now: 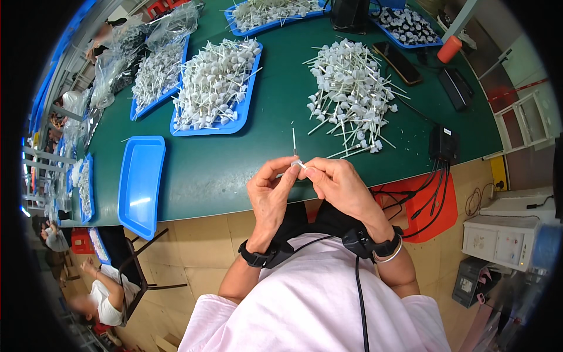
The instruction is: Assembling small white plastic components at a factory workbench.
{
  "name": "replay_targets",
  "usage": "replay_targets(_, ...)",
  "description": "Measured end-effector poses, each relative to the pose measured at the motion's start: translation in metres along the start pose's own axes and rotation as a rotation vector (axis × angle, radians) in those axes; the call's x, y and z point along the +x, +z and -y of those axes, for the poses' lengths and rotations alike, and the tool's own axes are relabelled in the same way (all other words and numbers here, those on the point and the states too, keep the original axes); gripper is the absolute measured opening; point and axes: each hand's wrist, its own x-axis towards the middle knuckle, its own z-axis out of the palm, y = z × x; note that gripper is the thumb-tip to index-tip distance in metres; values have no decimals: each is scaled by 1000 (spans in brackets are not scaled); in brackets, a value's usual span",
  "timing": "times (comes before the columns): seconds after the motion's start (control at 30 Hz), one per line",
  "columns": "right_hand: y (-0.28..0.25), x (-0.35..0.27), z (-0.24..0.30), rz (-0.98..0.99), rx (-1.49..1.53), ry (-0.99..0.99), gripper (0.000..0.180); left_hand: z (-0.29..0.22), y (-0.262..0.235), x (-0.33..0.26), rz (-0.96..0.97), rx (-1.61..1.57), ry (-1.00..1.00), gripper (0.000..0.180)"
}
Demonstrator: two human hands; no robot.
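L hand (pixel 272 185) has thumb + index pinched on a small white plastic part (pixel 297 164), held just over the table's (pixel 234 170) near edge, approx. mid-length. R hand (pixel 335 180) grips it too, thumb vs. index, opp. side. Thin white stem (pixel 294 139) juts beyond the fingertips; can't tell if held or lying. Heap of white stemmed parts (pixel 352 91) sits btwn hands & far edge, toward the R. Loaded blue tray (pixel 250 88) is left of it; 2nd blue tray (pixel 139 176) nr the near-L corner.
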Motion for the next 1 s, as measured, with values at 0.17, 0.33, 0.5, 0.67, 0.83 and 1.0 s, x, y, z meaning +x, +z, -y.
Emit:
replay_targets(0.17, 4, -6, 7, -71, -95, -68, 26, 1, 1, 0, -13, -13, -24, 18)
replay_targets(0.33, 7, -8, 0, -104, -117, -105, 25, 1, 4, -1, -25, -20, -24, 19)
replay_targets(0.5, 8, -8, -1, -133, -130, -135, 23, 2, 4, -1, -25, -19, -15, 18)
replay_targets(0.67, 7, -8, 0, -131, -158, -131, 20, 2, 5, -3, -31, 4, -12, 18)
replay_targets(0.83, 5, -8, 7, -143, -304, -174, 18, 0, 7, -6, -37, 117, 63, 18)
replay_targets(1.0, 3, -9, 10, -130, -449, -228, 13, 7, 3, -4, -40, -14, -49, 18)
